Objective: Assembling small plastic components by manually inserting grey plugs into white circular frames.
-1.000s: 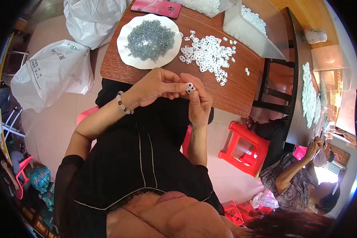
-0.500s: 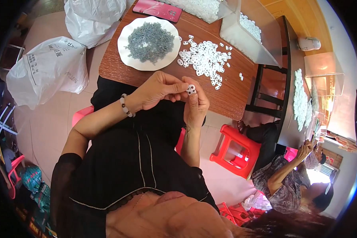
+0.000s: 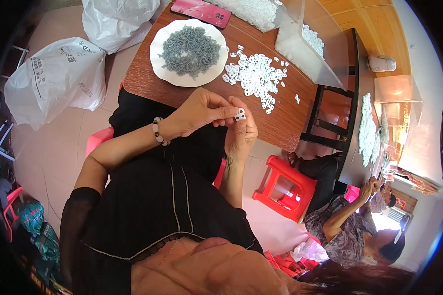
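In front of my chest, just off the near edge of the table, a small white plastic piece point(image 3: 239, 114) with dark round holes sits between my two hands. My left hand point(image 3: 202, 114) pinches its left side with thumb and forefinger, a beaded bracelet on that wrist. Thumb below and fingers behind it, my right hand point(image 3: 242, 132) grips the same piece. Beyond them, a heap of similar white two-holed pieces point(image 3: 256, 73) lies on the wood. Left of the heap, a scalloped white plate point(image 3: 158, 66) holds a mound of thin grey-green rod-like pieces point(image 3: 189, 49).
The brown wooden table point(image 3: 142, 73) carries a pink phone point(image 3: 202, 12) and clear bins of white pieces point(image 3: 312, 42) at the back. White sacks point(image 3: 59, 81) stand at left. A red stool point(image 3: 285, 189) is at right, near a seated co-worker point(image 3: 347, 223) at a dark table.
Both hands stay on the white piece, which looks slightly turned and a little lower. The whole view has shifted slightly. At right, the co-worker's hands remain raised together.
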Action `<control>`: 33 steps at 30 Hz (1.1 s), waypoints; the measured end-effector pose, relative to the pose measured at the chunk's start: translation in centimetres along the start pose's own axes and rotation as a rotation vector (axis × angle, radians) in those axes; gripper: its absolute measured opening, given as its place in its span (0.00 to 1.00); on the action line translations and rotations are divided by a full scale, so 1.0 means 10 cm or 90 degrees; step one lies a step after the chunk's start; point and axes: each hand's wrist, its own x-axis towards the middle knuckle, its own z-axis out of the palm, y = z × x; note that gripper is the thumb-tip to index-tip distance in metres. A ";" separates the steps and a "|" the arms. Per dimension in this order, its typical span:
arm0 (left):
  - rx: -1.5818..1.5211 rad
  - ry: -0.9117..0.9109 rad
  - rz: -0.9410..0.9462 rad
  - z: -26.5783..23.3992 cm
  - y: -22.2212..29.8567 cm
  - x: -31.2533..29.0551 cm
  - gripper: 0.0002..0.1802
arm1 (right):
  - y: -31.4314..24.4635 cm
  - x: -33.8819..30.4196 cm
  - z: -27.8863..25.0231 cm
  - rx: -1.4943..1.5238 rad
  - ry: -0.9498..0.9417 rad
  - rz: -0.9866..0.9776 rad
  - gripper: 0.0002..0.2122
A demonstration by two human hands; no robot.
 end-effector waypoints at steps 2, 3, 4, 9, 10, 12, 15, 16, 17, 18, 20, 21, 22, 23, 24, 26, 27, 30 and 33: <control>0.009 0.002 0.000 -0.01 0.03 -0.01 0.10 | -0.04 0.01 0.03 0.020 0.001 0.037 0.25; 0.019 0.002 0.000 -0.01 0.05 -0.01 0.10 | -0.05 0.01 0.02 0.020 0.001 0.038 0.25; 0.019 0.003 -0.001 0.00 0.07 -0.02 0.10 | -0.05 0.01 0.00 0.024 -0.015 0.038 0.25; 0.039 0.014 0.014 0.02 0.05 -0.03 0.09 | 0.00 0.00 0.01 0.002 -0.015 -0.008 0.24; 0.039 0.014 0.013 0.02 0.04 -0.03 0.09 | 0.01 0.00 0.01 0.003 -0.003 -0.010 0.23; 0.034 0.014 0.016 0.02 0.02 -0.04 0.09 | 0.02 -0.01 0.02 0.004 0.010 -0.011 0.22; 0.013 0.032 0.022 0.06 0.03 -0.04 0.12 | 0.02 -0.02 0.02 0.013 0.025 -0.014 0.21; 0.013 0.032 0.021 0.06 0.02 -0.04 0.12 | 0.02 -0.02 0.02 0.016 0.032 -0.007 0.20; 0.019 0.029 0.023 0.06 0.01 -0.04 0.12 | 0.02 -0.02 0.02 0.019 0.038 0.000 0.20; 0.025 0.027 0.025 0.06 0.01 -0.04 0.12 | 0.01 -0.03 0.03 0.019 0.039 0.000 0.20; 0.028 0.018 0.021 0.04 0.00 -0.05 0.10 | 0.00 -0.03 0.04 0.045 0.029 0.003 0.20; 0.030 0.009 0.019 0.03 0.00 -0.06 0.09 | 0.02 -0.03 0.03 0.046 0.030 0.003 0.20; 0.030 0.009 0.018 0.04 0.00 -0.06 0.09 | 0.04 -0.04 0.03 0.045 0.034 -0.001 0.20; 0.001 0.016 0.015 0.05 -0.01 -0.07 0.09 | 0.06 -0.04 0.02 0.044 0.037 -0.006 0.20; -0.029 0.025 0.012 0.05 -0.02 -0.07 0.09 | 0.07 -0.04 0.02 0.044 0.037 -0.005 0.20; -0.024 0.021 0.014 0.04 -0.04 -0.07 0.09 | 0.08 -0.04 0.03 0.054 0.042 -0.013 0.20; -0.020 0.016 0.015 0.04 -0.05 -0.08 0.09 | 0.09 -0.04 0.02 0.054 0.042 -0.013 0.20; -0.038 0.021 0.015 0.06 -0.07 -0.07 0.09 | 0.11 -0.06 0.01 0.065 0.041 -0.016 0.20; -0.025 0.018 0.003 0.06 -0.06 -0.07 0.09 | 0.11 -0.07 0.03 0.067 0.049 -0.020 0.20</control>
